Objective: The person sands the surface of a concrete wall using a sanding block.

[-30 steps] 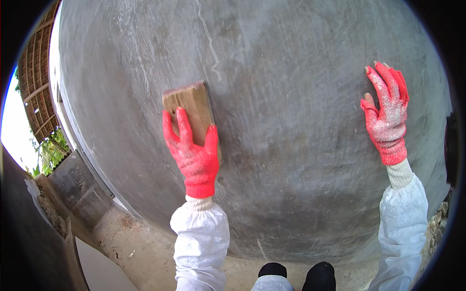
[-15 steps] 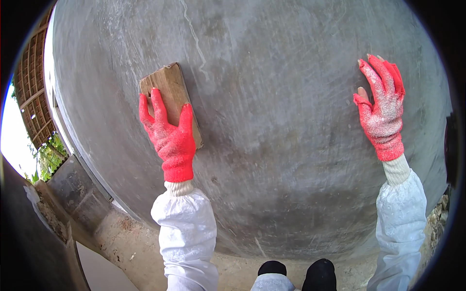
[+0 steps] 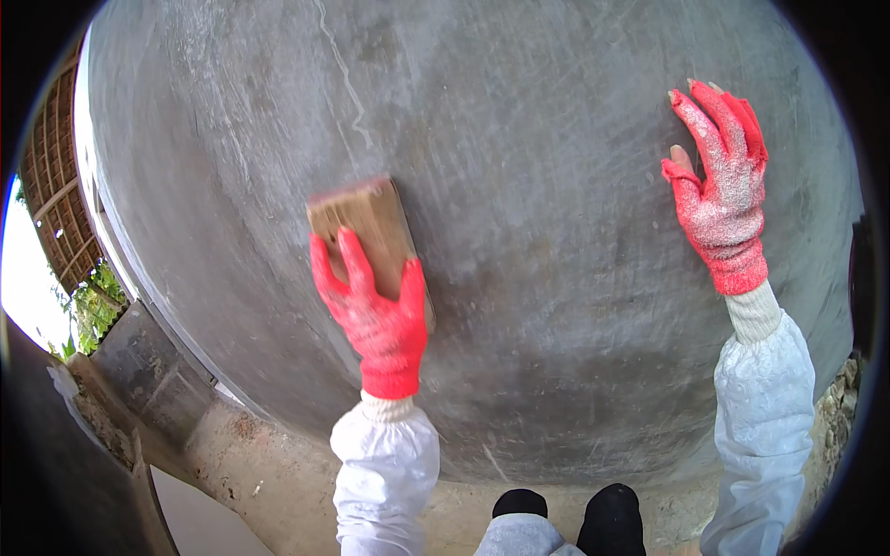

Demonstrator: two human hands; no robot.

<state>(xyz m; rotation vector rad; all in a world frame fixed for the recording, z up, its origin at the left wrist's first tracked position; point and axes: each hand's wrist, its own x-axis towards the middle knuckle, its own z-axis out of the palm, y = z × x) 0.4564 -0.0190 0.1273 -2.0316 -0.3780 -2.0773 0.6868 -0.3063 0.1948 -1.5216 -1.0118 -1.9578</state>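
Observation:
A large grey cement surface (image 3: 556, 306) fills the middle of the view and looks curved. Against it, left of centre, lies a flat rectangular wooden block (image 3: 383, 222), slightly tilted, its far edge a little blurred. My left hand (image 3: 380, 324), in a red glove, grips the block from above with the fingers spread over its face; the side against the surface is hidden. Higher up on the right, my right hand (image 3: 725, 199) rests on the same cement with fingers apart and nothing in it. Its red glove is dusted pale, and bare fingertips show.
My dark shoes (image 3: 612, 522) stand on the dusty floor (image 3: 241, 463) at the foot of the surface. A pale flat panel (image 3: 199, 519) lies at the lower left. Low grey masonry (image 3: 148, 361) and a woven roof (image 3: 56, 176) are at the left; rough stones (image 3: 839, 408) show at the right.
My left hand has moved the wooden block down and to the right across the cement. My right hand keeps roughly its place on the surface.

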